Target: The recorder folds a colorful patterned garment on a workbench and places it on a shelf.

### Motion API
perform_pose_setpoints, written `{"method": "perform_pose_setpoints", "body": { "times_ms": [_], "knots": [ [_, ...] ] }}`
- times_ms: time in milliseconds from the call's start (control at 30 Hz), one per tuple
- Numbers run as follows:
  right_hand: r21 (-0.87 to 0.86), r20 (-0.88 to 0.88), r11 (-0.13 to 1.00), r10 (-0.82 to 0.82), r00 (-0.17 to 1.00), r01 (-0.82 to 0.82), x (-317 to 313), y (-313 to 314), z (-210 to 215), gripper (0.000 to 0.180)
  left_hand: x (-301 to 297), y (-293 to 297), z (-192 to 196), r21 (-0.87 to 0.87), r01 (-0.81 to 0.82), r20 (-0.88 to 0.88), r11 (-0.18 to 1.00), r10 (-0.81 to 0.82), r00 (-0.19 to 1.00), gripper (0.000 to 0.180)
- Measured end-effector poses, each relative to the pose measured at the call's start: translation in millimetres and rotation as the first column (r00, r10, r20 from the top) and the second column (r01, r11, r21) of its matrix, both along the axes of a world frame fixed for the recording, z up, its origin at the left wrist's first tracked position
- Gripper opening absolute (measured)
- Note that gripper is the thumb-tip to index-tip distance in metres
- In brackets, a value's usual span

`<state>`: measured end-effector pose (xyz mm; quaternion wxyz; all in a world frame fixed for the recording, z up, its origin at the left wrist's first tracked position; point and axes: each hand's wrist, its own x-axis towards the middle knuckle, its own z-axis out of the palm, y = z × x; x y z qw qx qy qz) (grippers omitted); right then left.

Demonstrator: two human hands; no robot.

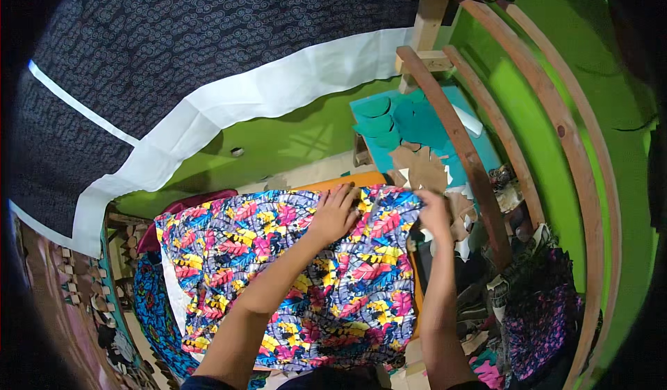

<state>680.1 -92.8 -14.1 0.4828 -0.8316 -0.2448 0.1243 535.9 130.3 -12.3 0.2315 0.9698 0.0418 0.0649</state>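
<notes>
A bright floral fabric (299, 279) in pink, yellow, blue and grey lies spread over an orange-edged table (358, 179). My left hand (336, 213) rests flat on it near the far edge, fingers extended. At the far right corner, my right hand (434, 213) has its fingers bent around the fabric's edge, as in a pinch; the fingertips are partly hidden. White backing or cloth shows along the left side of the fabric.
A dark patterned curtain with a white border (236, 105) hangs beyond the table. Green and brown cut pieces lie on a turquoise board (479, 143). Curved wooden rails (570, 136) rise on the right, with piled dark cloth (538, 313) below. Blue patterned cloth (154, 306) hangs at left.
</notes>
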Motion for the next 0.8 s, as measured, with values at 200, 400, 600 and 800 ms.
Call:
{"method": "perform_pose_setpoints", "body": {
  "times_ms": [200,400,600,800],
  "knots": [
    [-0.254,0.362,0.928,-0.169,0.917,0.272,-12,17,52,0.038,-40,54,-28,0.332,-0.188,-0.001,0.924,0.2,0.98,0.051],
    [-0.368,0.57,0.827,-0.16,0.806,0.425,-75,38,42,0.053,-78,55,-18,0.286,-0.243,-0.023,0.927,0.26,0.965,0.052],
    [-0.461,0.351,0.872,0.35,0.868,-0.165,-225,97,38,0.045,-184,52,-9,0.317,-0.308,-0.06,0.897,0.343,0.937,0.052],
    [-0.526,0.288,0.789,0.517,0.806,-0.318,-285,119,-7,0.044,-287,82,0,0.302,-0.53,-0.043,0.792,0.566,0.823,0.054]
  ]
}}
